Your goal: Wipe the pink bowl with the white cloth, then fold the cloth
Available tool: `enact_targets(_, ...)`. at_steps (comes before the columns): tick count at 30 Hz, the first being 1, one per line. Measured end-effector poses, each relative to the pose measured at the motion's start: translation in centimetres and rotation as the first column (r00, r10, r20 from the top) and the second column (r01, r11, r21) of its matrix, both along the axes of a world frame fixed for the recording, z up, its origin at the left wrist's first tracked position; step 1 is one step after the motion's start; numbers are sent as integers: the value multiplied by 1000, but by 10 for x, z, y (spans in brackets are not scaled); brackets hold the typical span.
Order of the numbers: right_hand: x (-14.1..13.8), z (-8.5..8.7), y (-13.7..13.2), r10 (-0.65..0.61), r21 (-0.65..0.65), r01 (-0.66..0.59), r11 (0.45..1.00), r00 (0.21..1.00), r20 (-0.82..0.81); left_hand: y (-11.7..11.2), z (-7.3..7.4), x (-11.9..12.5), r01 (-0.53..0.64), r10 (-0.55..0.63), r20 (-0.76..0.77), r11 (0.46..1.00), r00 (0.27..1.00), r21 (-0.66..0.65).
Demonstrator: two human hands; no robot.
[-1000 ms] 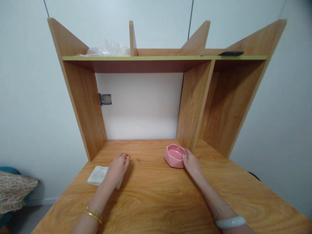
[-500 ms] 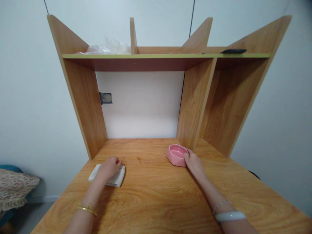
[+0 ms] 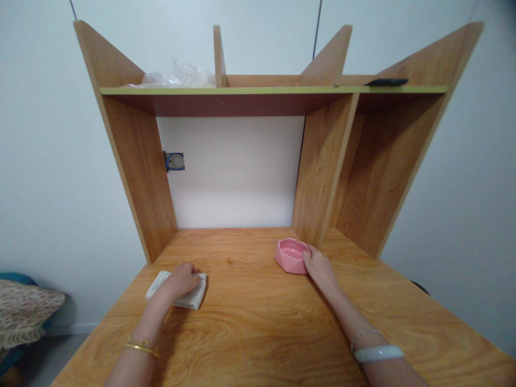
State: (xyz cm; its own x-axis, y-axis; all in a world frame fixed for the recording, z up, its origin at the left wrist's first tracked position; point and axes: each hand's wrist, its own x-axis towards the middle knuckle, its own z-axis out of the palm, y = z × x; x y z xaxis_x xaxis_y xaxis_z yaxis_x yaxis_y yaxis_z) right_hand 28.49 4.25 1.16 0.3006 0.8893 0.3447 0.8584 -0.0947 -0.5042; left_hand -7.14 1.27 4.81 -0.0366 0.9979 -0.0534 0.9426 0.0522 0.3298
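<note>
My right hand (image 3: 318,266) grips the right side of a pink faceted ashtray (image 3: 291,262), with the thumb over the rim and the fingers around the outer wall. The ashtray is upright at the back right of the wooden desk (image 3: 258,333), by the foot of the shelf divider. On the left, a folded white cloth (image 3: 195,298) lies flat on the desk. My left hand (image 3: 183,279) rests on top of it with curled fingers closed on the cloth; the fingertips are partly hidden.
A wooden shelf unit (image 3: 242,91) rises from the back of the desk. On its upper board are a clear plastic bag (image 3: 181,75) at left and a flat black object (image 3: 387,82) at right. An open socket box (image 3: 175,161) shows in the wall. Patterned fabric (image 3: 28,306) hangs at far left.
My left hand has lowered slightly onto the cloth, its fingers pressing closer to it. My right hand and the ashtray have barely moved.
</note>
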Motion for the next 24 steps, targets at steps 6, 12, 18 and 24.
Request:
enact_targets(6, 2, -2, 1, 5, 4, -5, 1000, 1000, -7, 3, -6, -3, 9, -9, -35, 1000, 999, -3)
enact_targets(12, 2, -2, 2, 4, -1, -4, 1000, 1000, -16, 5, -10, -5, 5, -5, -56, 1000, 998, -4)
enact_targets(18, 2, -2, 2, -4, -21, 4, 1000, 1000, -29, 4, -8, -5, -15, 16, -63, 1000, 998, 5)
enact_targets(24, 4, 1, 2, -6, -43, 4, 999, 999, -44, -2, 2, 3, -33, 34, -16, 998, 999, 61)
